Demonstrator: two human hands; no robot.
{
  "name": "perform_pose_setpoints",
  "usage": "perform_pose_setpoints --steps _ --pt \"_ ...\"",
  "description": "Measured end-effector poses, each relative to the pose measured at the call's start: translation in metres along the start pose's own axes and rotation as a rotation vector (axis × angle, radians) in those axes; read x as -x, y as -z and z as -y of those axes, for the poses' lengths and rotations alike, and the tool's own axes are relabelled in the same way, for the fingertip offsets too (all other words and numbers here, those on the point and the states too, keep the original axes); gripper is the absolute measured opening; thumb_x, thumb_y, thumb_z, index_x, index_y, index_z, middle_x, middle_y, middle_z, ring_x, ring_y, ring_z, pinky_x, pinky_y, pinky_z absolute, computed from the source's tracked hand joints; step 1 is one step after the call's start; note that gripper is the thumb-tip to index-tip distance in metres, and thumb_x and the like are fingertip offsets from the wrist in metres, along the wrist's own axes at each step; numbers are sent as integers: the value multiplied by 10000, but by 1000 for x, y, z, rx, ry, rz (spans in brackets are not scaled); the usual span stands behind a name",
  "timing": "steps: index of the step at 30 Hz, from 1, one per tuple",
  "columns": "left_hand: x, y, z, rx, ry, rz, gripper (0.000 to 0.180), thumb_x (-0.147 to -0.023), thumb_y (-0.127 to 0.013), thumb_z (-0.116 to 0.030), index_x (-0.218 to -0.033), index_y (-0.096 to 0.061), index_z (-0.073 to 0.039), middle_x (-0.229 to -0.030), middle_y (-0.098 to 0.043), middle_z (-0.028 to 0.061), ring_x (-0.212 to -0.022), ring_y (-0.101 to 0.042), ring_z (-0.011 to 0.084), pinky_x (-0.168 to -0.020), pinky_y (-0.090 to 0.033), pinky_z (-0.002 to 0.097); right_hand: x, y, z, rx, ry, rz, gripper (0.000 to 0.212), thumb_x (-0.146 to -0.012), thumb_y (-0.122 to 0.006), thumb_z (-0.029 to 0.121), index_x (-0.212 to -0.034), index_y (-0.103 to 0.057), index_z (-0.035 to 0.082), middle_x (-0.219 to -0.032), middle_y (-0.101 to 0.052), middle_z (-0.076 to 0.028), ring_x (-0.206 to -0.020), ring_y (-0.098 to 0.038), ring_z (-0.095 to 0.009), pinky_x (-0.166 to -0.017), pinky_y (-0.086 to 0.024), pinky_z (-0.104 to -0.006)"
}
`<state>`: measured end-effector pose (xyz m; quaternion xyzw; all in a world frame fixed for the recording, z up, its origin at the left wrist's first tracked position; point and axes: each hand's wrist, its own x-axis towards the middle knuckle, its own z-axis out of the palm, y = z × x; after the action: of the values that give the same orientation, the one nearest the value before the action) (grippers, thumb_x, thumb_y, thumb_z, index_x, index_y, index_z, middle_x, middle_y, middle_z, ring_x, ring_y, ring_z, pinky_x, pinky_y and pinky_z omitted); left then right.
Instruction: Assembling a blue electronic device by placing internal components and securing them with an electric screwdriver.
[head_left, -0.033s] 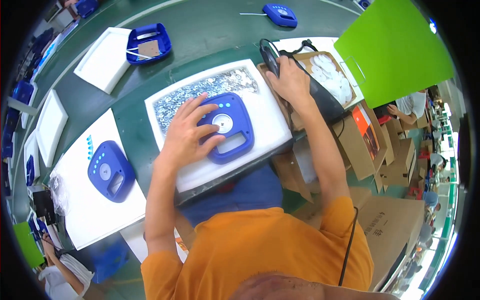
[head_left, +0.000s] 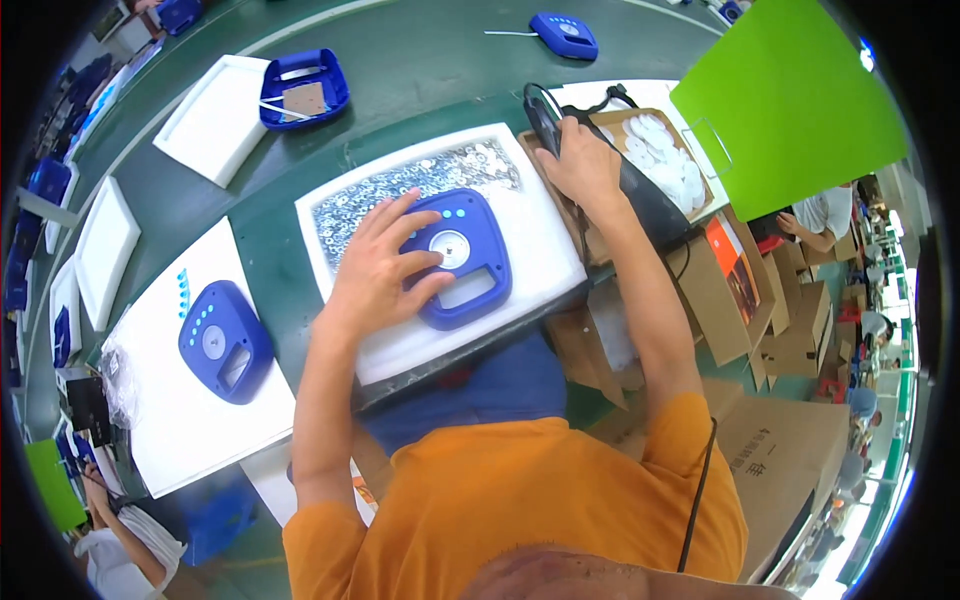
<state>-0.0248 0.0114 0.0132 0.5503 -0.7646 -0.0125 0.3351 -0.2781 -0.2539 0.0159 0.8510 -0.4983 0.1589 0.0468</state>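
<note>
My left hand (head_left: 378,268) lies spread over the left side of a blue plastic casing (head_left: 490,235), fingertips around its round white centre disc. The casing rests face up on a white foam tray (head_left: 545,245) whose far part holds many small shiny metal pieces (head_left: 362,205). To the right, my right hand (head_left: 588,168) is closed over a black corded hand tool (head_left: 541,118); its palm side is hidden, and I cannot make out the tool's exact kind. Beside that hand stands an open carton (head_left: 608,118) of white plastic discs (head_left: 655,165).
A second blue casing (head_left: 222,340) lies on a white board (head_left: 165,430) at left. Farther off are an open blue shell (head_left: 330,88), foam trays (head_left: 215,115) and another blue casing (head_left: 566,38). A green panel (head_left: 790,110) and cardboard boxes (head_left: 770,450) stand at right.
The whole view has shifted very slightly. Both hands and the casing keep their places relative to one another.
</note>
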Motion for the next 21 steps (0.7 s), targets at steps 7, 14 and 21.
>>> perform_pose_setpoints --steps 7,14,21 --pt "4 -5 3 57 21 1 195 -890 -928 -276 -973 -912 -100 -1452 -762 138 -1564 -573 408 -1318 -435 594 -24 -23 -18 122 -47 97 565 -908 -834 424 -1235 -685 -12 -1050 -827 -308 -970 -815 -518 -906 -634 -621" --pt "5 -1 12 51 6 -28 216 -919 -911 -284 -973 -899 -74 -1431 -761 131 -1538 -595 398 -1304 -450 573 -8 87 -8 -1079 -250 -291 355 -976 -785 215 -1186 -690 -54 -1059 -811 -204 -988 -822 -348 -882 -657 -458" --pt "6 -4 10 40 17 -21 225 -943 -900 -287 -989 -901 -67 -1437 -759 118 -1540 -594 376 -1295 -460 551 56 107 53 -2074 41 -78 263 -1029 -746 36 -1267 -653 -29 -949 -714 -137 -832 -721 -233 -737 -602 -374"
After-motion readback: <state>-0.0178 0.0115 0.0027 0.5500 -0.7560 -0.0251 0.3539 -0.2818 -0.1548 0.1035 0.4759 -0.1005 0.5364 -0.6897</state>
